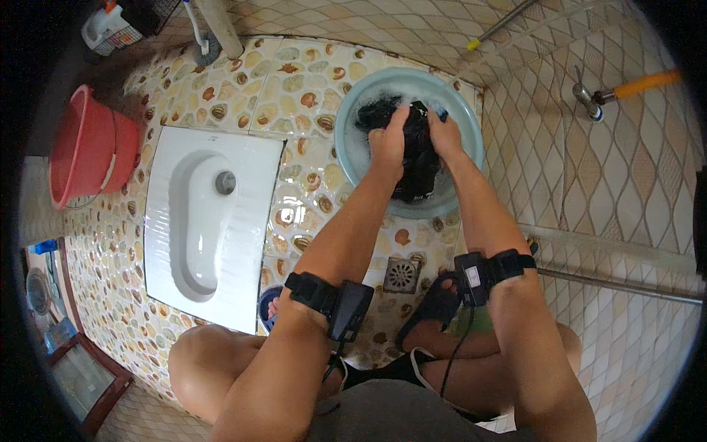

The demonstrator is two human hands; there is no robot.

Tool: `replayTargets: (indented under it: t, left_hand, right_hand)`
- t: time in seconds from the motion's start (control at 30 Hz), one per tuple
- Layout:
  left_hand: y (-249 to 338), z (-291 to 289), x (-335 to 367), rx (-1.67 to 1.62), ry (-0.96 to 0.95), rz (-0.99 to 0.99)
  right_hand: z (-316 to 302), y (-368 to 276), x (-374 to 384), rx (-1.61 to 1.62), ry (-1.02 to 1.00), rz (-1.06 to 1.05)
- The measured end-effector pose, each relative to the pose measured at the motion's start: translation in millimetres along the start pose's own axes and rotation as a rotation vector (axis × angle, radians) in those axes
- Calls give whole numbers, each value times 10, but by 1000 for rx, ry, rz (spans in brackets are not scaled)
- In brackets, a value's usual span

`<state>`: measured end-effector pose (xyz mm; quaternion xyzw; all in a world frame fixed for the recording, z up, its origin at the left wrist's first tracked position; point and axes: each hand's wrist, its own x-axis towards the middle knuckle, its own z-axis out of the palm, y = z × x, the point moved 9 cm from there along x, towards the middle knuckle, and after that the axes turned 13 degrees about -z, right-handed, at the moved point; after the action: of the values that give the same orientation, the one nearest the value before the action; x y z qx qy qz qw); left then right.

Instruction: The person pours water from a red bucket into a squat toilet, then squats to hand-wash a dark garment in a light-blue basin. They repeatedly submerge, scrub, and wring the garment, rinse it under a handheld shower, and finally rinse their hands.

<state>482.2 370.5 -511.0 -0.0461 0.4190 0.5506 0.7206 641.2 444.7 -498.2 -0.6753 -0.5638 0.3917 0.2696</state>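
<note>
My left hand (390, 141) and right hand (445, 137) grip wet black cloth (418, 166);
both curled closed; round pale-blue plastic basin (345, 151) below them.

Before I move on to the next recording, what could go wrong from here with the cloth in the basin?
The left hand and right hand grip the black cloth amid suds, so it might slip free. Squeezing could splash over the rim of the blue basin, perhaps making the glossy floor slippery. Splashes might also reach the black boxes strapped to the arms.
</note>
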Motion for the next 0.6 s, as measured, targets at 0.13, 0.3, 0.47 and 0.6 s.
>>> replayTargets:
  t: [0.13,0.3,0.47,0.6]
  left_hand:
    - [217,-285,167,532,225,116]
    - [-139,-694,517,296,338,-62]
    - [-214,-520,545,83,183,-316]
    - [-75,-7,326,-242,-328,-411]
  right_hand:
    - [92,480,37,4,-37,-90]
    - [203,833,-149,-153,-121,212]
    - [91,291,-265,596,-28,247]
    - [128,-461,-731,745,-144,-41]
